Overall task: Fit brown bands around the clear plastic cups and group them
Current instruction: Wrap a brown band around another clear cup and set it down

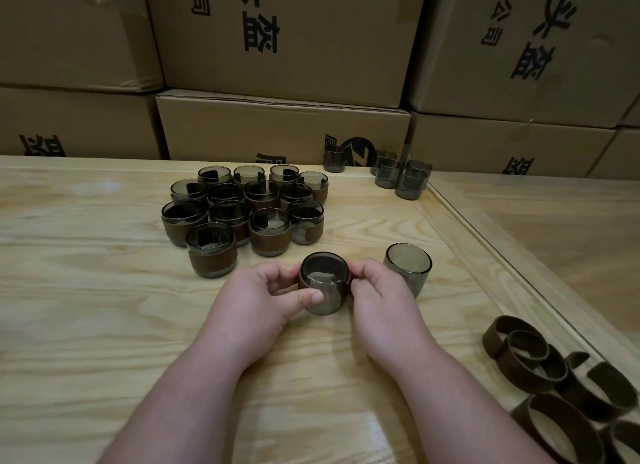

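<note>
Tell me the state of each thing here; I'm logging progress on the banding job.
Held cup: tilted toward the camera, band partly on, gripped by both hands.
Left hand: grips the held cup.
Right hand: grips the held cup.
Bare cup: upright, no band, beside the right hand.
Banded cups: upright, grouped.
Far cups: upright, unbanded, by the boxes.
Loose bands: piled at right, unused.

Smoky grey cups [323, 283] — brown bands [533, 358], pale grained table [104, 307], tan boxes [284, 37].

Head-worn view, downward over table [104, 290]
</note>
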Available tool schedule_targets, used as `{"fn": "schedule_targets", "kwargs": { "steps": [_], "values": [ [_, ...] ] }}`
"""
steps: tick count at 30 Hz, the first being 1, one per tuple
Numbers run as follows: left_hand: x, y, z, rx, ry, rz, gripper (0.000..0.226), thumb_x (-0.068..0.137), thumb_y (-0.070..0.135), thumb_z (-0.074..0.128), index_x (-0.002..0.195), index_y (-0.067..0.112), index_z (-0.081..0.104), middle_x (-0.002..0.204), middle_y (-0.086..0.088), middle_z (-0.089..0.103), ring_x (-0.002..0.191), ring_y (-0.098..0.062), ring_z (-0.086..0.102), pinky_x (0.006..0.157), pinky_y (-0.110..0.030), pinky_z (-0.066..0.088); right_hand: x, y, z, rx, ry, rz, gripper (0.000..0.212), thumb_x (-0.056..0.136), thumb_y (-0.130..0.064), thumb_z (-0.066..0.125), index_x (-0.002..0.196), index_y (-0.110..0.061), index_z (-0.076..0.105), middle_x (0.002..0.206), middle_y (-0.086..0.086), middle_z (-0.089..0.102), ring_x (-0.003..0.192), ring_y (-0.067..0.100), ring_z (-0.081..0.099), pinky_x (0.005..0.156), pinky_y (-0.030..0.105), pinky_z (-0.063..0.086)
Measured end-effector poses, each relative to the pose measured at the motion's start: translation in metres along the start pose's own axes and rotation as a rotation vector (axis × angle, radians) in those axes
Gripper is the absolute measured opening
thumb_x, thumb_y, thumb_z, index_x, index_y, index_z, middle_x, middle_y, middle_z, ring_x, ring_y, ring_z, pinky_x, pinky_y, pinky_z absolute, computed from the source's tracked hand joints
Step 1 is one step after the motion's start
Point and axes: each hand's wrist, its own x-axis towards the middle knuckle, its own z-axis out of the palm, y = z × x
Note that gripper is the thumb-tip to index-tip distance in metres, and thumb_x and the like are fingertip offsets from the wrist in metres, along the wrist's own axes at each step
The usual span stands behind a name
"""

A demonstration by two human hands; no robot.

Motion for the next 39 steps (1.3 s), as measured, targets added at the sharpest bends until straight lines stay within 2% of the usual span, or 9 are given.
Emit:
{"fn": "schedule_targets", "kwargs": {
  "steps": [11,14,17,21,24,26,30,34,39],
  "values": [
    [-0.001,0.002,0.003,0.040,0.020,-0.007,0.032,0.071,0.022,0.093,0.096,0.032,0.075,0.090,0.027,0.076,0.087,0.017,0.067,0.073,0.003,0.044,-0.003,-0.005,0.001,-0.044,0.007,0.024,0.033,0.100,-0.009,0.045,0.096,-0.028,0.072,0.086,-0.023,0.072,0.088,-0.016,0.059,0.067,0.002,0.040],
    [-0.003,0.003,0.005,0.054,0.014,0.018,0.036,0.075,0.022,0.091,0.106,0.029,0.076,0.098,0.022,0.078,0.095,0.011,0.069,0.093,-0.015,0.052,-0.006,-0.005,0.003,-0.082,0.032,0.009,0.023,0.105,-0.030,0.046,0.094,-0.029,0.066,0.084,-0.023,0.069,0.084,-0.012,0.057,0.067,0.014,0.040],
    [-0.005,0.005,0.006,0.050,0.050,0.057,0.045,0.077,0.021,0.090,0.114,0.039,0.071,0.098,0.013,0.079,0.097,0.000,0.072,0.094,-0.026,0.054,-0.008,-0.006,0.007,0.003,0.048,-0.049,0.016,0.102,-0.046,0.053,0.101,-0.033,0.062,0.093,-0.027,0.070,0.088,-0.012,0.062,0.077,0.021,0.047],
    [-0.007,0.007,0.006,-0.114,0.030,0.103,0.056,0.082,0.007,0.085,0.123,0.038,0.064,0.099,0.018,0.079,0.094,0.001,0.074,0.073,-0.012,0.054,-0.005,-0.006,0.012,0.257,0.021,-0.066,0.031,0.096,-0.019,0.071,0.121,-0.032,0.057,0.121,-0.015,0.071,0.110,-0.002,0.068,0.095,0.024,0.056],
    [-0.007,0.009,0.007,-0.289,0.046,0.128,0.045,0.087,-0.001,0.076,0.125,0.022,0.067,0.114,0.020,0.075,0.108,-0.001,0.070,0.084,-0.013,0.054,-0.002,-0.003,0.013,0.329,-0.014,-0.104,0.065,0.092,-0.003,0.073,0.144,-0.030,0.044,0.132,-0.023,0.061,0.120,-0.012,0.059,0.093,0.007,0.047],
    [-0.006,0.010,0.007,-0.360,0.063,0.128,0.041,0.088,-0.004,0.073,0.122,0.018,0.067,0.119,0.010,0.076,0.112,-0.001,0.069,0.088,-0.013,0.054,0.000,-0.001,0.015,0.303,-0.037,-0.129,0.069,0.090,0.001,0.075,0.146,-0.028,0.047,0.124,-0.027,0.064,0.118,-0.013,0.061,0.094,0.008,0.048],
    [-0.005,0.012,0.005,-0.340,0.043,0.107,0.061,0.090,-0.007,0.069,0.144,0.018,0.053,0.134,0.010,0.064,0.119,0.006,0.062,0.093,-0.009,0.050,0.001,0.002,0.016,0.237,-0.034,-0.151,0.063,0.089,-0.004,0.079,0.128,-0.047,0.056,0.116,-0.035,0.068,0.119,-0.011,0.061,0.098,0.011,0.048],
    [-0.005,0.011,0.007,-0.074,0.078,0.135,0.053,0.092,0.009,0.074,0.142,0.022,0.060,0.129,0.012,0.069,0.110,0.020,0.058,0.088,0.003,0.041,-0.001,-0.003,0.015,0.205,-0.056,-0.125,0.061,0.090,-0.005,0.077,0.099,-0.063,0.059,0.100,-0.051,0.063,0.109,-0.020,0.061,0.089,0.002,0.045],
    [-0.003,0.010,0.007,0.077,0.103,0.150,0.049,0.093,0.018,0.074,0.140,0.027,0.063,0.133,0.012,0.067,0.121,0.011,0.056,0.096,0.003,0.036,-0.001,-0.004,0.014,0.206,-0.085,-0.109,0.069,0.088,0.000,0.076,0.083,-0.069,0.066,0.092,-0.044,0.068,0.099,-0.020,0.064,0.081,-0.001,0.044]
  ]
}}
